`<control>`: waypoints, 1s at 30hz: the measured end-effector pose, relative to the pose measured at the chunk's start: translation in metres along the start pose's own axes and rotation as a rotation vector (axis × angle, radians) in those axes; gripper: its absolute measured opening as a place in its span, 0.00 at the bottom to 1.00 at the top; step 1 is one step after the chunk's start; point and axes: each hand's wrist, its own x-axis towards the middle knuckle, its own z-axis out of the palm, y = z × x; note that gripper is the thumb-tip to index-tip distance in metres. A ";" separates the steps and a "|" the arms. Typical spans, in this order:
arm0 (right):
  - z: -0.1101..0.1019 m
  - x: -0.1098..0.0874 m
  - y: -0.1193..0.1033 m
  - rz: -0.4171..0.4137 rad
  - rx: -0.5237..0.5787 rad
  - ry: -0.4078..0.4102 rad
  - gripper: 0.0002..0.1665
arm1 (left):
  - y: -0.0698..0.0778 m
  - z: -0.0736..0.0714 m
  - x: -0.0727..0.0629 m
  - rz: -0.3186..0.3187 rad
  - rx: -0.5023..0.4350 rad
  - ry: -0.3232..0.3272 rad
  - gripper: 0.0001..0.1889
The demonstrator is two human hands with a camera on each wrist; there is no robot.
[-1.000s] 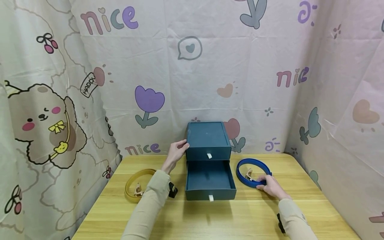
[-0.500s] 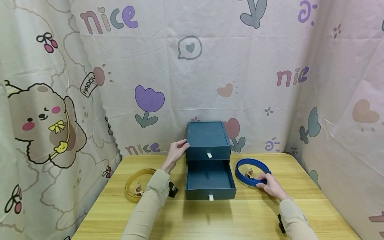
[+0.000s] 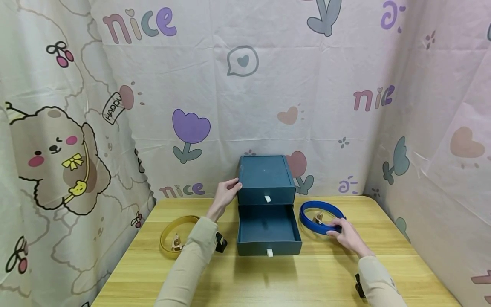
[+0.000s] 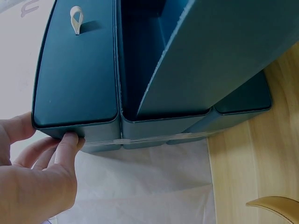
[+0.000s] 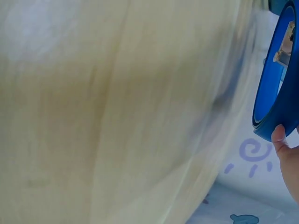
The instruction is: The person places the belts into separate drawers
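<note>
Pinching the coiled bright-blue belt (image 3: 315, 227), the right hand (image 3: 348, 236) has brought it slightly nearer the pulled-out dark-teal drawer (image 3: 253, 248), on its right, while the left hand (image 3: 223, 197) grips the boxy dark-teal cabinet (image 3: 264, 172).

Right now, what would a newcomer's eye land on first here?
Likely the teal drawer unit toward the back of the table, one drawer pulled open, the left hand touching the unit's upper left side. Next, the blue coiled belt right of it, pinched in the right hand; the yellow coiled belt lies at left.
</note>
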 end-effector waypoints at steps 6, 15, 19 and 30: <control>-0.001 0.002 -0.005 -0.042 0.012 0.062 0.07 | 0.001 0.000 -0.001 0.005 0.007 -0.005 0.25; -0.011 0.005 -0.014 -0.137 0.056 0.123 0.09 | 0.001 0.001 -0.001 -0.009 -0.008 -0.001 0.25; -0.016 0.004 -0.018 -0.162 0.086 0.138 0.10 | 0.000 0.001 0.000 -0.008 -0.010 0.004 0.25; -0.039 0.002 -0.037 -0.171 0.121 0.108 0.09 | 0.002 0.001 -0.001 0.005 -0.021 -0.003 0.25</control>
